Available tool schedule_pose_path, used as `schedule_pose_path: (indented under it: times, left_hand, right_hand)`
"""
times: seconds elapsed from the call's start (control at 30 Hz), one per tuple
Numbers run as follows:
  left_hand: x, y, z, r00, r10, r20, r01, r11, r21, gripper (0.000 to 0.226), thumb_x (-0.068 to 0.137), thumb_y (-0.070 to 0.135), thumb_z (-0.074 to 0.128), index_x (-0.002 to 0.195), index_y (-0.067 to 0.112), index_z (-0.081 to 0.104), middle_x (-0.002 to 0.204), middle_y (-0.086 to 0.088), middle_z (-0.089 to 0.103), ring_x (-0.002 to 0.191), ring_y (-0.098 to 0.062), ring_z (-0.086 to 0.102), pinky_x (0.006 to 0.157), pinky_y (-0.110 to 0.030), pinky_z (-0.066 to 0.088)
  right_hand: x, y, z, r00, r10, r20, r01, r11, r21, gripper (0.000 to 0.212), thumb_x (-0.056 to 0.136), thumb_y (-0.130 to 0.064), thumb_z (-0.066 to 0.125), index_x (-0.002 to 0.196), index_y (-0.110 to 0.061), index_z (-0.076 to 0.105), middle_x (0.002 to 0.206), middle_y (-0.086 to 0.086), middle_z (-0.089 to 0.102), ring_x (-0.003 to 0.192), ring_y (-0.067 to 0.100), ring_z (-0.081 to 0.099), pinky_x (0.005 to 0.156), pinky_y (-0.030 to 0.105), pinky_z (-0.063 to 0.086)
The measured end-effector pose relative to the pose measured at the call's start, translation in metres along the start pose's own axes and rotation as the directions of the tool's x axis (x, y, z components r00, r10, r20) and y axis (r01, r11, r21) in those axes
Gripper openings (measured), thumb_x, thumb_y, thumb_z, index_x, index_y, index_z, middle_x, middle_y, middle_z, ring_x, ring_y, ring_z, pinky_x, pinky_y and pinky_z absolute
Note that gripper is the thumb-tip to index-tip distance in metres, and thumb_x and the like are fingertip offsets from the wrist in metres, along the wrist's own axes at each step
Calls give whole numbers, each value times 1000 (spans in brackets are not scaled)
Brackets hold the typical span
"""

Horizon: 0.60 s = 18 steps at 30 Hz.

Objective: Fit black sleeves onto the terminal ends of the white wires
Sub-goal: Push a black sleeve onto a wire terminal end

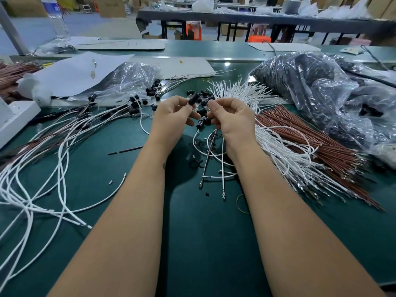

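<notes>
Both hands raised over the middle of the green tabletop (132,189). Left hand (171,116) pinches a black sleeve (193,97) between thumb and fingertips. Right hand (232,118) has its fingers curled, pinching something small at the tips; cannot tell what. A second black piece (202,123) sits low between the two palms; which hand holds it is unclear.

Loose sleeves (201,94) scattered just behind the hands. Bundle of white wires (246,91) fans out toward the right, overlapping a brown wire bundle (317,144) nearer the right edge. Finished wires with black ends (85,125) trail toward the left edge. Clear plastic bag of dark parts (310,86) at the far right corner; a smaller bag (130,76) and white paper (75,71) far left. Water bottle (55,18) at the far left corner, label blurred, unreadable.

Forearms cover the near centre of the tabletop.
</notes>
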State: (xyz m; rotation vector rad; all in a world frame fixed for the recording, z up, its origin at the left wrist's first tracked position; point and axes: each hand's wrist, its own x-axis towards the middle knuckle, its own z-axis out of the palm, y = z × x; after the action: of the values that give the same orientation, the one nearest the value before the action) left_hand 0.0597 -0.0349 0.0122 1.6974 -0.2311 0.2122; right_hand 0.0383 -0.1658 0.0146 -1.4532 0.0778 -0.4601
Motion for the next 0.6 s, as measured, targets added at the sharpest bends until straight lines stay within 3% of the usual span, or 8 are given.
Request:
schedule_pose_path:
  times: [0.13,0.23,0.37,0.47,0.6]
  left_hand:
    - [0,-1,-1,1000,3,27,-4,1000,27,13,94,9,53,92,10,66,72,1,71,51,-5,48,51,-11,40]
    - [-1,-2,-1,998,-12,57,10,999,42,14,94,11,54,87,15,65,70,2,70,51,-6,45,50,-13,40]
    - [-1,-2,1,995,-29,97,21,997,80,12,94,10,54,91,9,66,69,1,70,53,-11,43,54,-21,39]
    - [-1,-3,1,995,-27,101,17,995,98,12,93,10,55,91,7,66,69,0,70,59,-19,40,58,-29,36]
    - [-1,-3,0,993,-21,113,9,994,105,12,92,11,56,86,13,66,67,0,71,60,-19,38,59,-30,35]
  right_hand:
    - [1,0,-3,1000,22,-20,-20,998,65,14,85,-14,72,73,-15,66,52,-7,60,49,4,52,49,15,44]
    - [2,1,-4,998,66,3,-66,990,125,10,89,-11,67,79,-12,68,61,-3,63,54,5,54,52,17,46]
    - [3,-1,-2,990,133,48,-140,971,192,12,93,-9,61,84,-10,68,71,3,64,60,8,57,56,18,49]
    - [2,-1,-1,993,105,57,-112,985,135,13,93,-4,59,85,-12,66,73,2,63,63,8,57,58,17,48]
    - [4,1,1,996,65,54,-62,997,-52,15,99,-11,50,90,-16,61,75,-3,56,65,6,49,61,19,44]
